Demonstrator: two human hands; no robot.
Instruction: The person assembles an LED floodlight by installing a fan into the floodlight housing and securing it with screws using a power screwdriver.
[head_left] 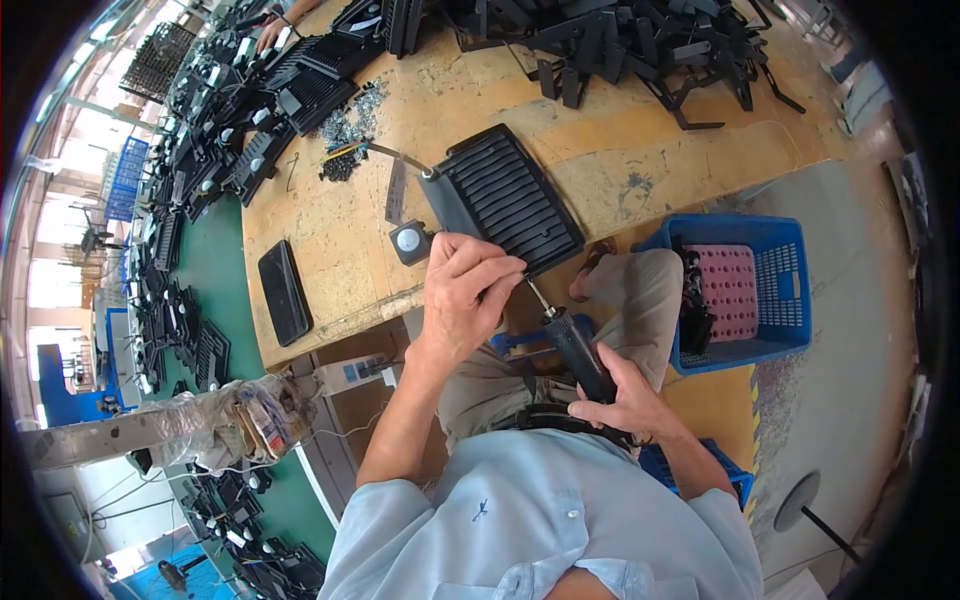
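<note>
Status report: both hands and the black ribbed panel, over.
Right hand grips screwdriver handle. Left hand pinched at its bit, against ribbed panel edge. No obstruction seen there.

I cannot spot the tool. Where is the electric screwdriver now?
In the head view, right of centre: the right hand holds the electric screwdriver, its bit pointing to the ribbed housing that the left hand steadies at the edge of the table.
</note>
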